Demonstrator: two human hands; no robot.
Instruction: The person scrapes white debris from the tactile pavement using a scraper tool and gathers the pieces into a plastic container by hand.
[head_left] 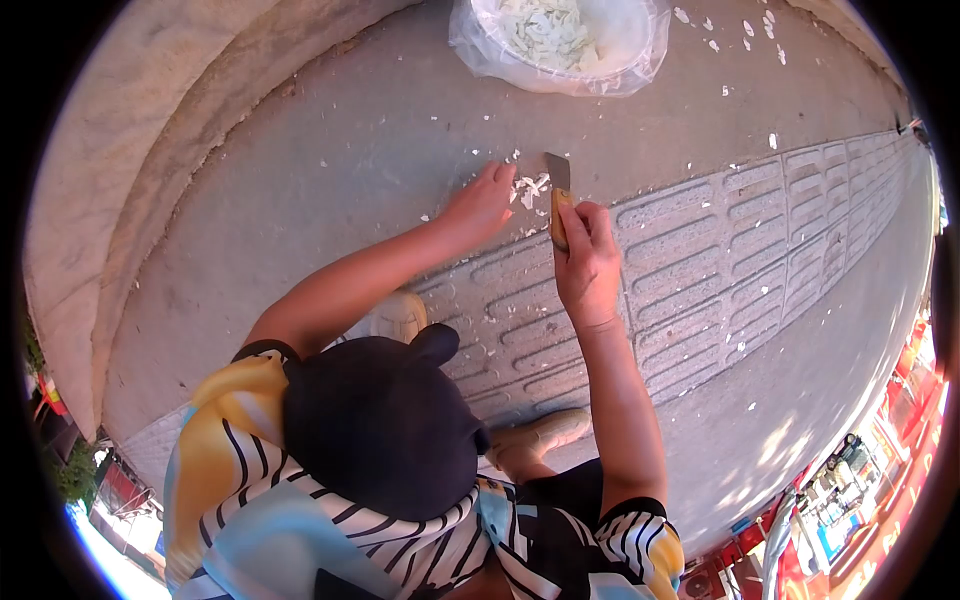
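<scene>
In my right hand [588, 265] is a scraper [561, 210] with a wooden handle and a flat metal blade. The blade points away from me and sits just right of a small heap of white flakes [530, 189] on the pavement. My left hand [483, 205] is on the other side of the heap, its fingers stretched out and slightly curved at the flakes' left edge. Nothing shows in its grasp, though the palm is hidden.
A basin lined with clear plastic [625, 75] holds many white flakes, ahead of me. Ridged paving tiles [680, 250] run diagonally to the right. A curved stone edge [130, 190] bounds the left. My shoes [545, 432] stand below, and a dark rounded shape [385, 430] hides my lap.
</scene>
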